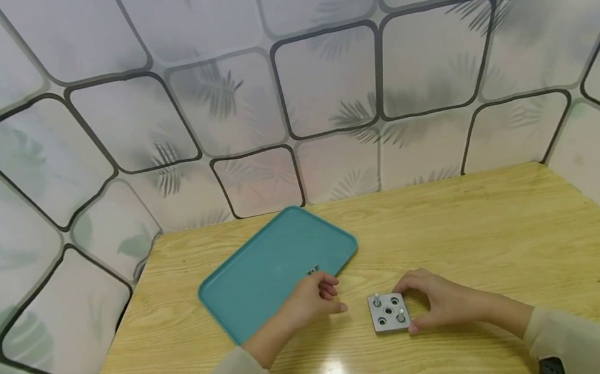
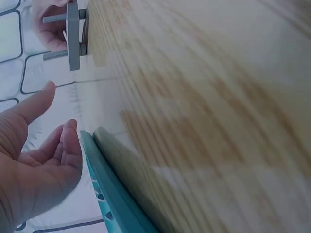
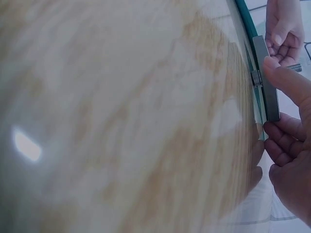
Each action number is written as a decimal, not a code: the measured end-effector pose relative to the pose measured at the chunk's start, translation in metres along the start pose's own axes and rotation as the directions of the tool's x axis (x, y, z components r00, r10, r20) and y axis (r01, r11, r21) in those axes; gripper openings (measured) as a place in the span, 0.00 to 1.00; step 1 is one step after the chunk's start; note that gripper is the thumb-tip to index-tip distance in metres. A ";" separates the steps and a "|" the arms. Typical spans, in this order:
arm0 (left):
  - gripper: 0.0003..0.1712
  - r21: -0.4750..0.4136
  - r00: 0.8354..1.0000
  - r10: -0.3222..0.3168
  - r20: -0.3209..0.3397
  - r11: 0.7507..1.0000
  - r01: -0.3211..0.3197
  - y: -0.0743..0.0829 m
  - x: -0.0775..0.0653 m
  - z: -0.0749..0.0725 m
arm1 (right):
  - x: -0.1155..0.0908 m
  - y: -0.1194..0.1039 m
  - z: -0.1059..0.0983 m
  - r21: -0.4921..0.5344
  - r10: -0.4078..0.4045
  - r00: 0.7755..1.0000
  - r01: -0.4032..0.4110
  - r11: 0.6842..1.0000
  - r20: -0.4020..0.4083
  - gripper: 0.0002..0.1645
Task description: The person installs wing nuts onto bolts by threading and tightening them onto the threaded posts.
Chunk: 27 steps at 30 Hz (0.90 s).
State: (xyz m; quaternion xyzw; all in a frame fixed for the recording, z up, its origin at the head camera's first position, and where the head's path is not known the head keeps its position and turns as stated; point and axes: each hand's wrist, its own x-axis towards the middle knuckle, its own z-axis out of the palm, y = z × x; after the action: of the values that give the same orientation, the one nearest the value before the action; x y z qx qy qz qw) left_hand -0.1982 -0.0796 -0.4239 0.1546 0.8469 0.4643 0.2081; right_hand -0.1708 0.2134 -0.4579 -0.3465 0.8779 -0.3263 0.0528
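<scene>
One metal plate is pinched by the right grip — likely for steadiness; the tray is set beside the left grip — loosely parted, holding nothing.

The tray is teal; the plate, grey; the table, yellow wood-grain.

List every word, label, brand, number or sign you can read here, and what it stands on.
No readable text in any view.
Metal plate, tray, table, patterned wall: no lettering seen.
Small parts on the tray: too small to tell.
Black-and-yellow item at the right wrist: cut off, any marking unreadable.
</scene>
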 end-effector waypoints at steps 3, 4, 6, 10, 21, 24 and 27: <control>0.20 0.010 1.000 0.022 -0.018 1.000 -0.022 -0.003 0.000 -0.004 | 0.000 0.001 0.000 -0.003 0.001 1.000 -0.001 1.000 0.001 0.32; 0.19 0.008 0.999 0.029 -0.025 1.000 -0.028 -0.003 0.000 -0.006 | 0.000 0.001 0.001 -0.007 0.002 1.000 -0.002 1.000 0.002 0.32; 0.18 0.004 0.999 0.032 -0.039 0.999 -0.032 -0.004 -0.001 -0.009 | 0.000 0.001 0.001 -0.009 0.007 1.000 -0.007 1.000 0.004 0.33; 0.19 -0.039 0.998 0.018 -0.056 0.999 -0.020 -0.007 -0.004 -0.016 | -0.001 0.001 0.002 -0.004 0.018 1.000 -0.018 1.000 0.007 0.33; 0.19 -0.179 0.996 -0.002 -0.085 0.984 -0.013 -0.016 -0.014 -0.036 | 0.000 0.000 0.001 0.002 0.023 1.000 -0.023 1.000 0.000 0.33; 0.20 -0.198 0.994 -0.025 -0.108 0.980 0.003 -0.019 -0.016 -0.042 | 0.000 0.001 0.001 0.015 0.032 0.999 -0.032 0.999 0.003 0.34; 0.21 -0.211 0.992 -0.037 -0.121 0.977 0.010 -0.023 -0.018 -0.047 | 0.000 0.001 0.000 0.022 0.030 1.000 -0.030 0.999 -0.001 0.34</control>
State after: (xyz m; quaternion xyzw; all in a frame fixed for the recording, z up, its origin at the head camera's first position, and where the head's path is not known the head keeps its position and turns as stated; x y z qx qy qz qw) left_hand -0.2078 -0.1341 -0.4169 0.0926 0.8062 0.5573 0.1756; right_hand -0.1712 0.2136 -0.4587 -0.3324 0.8795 -0.3351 0.0610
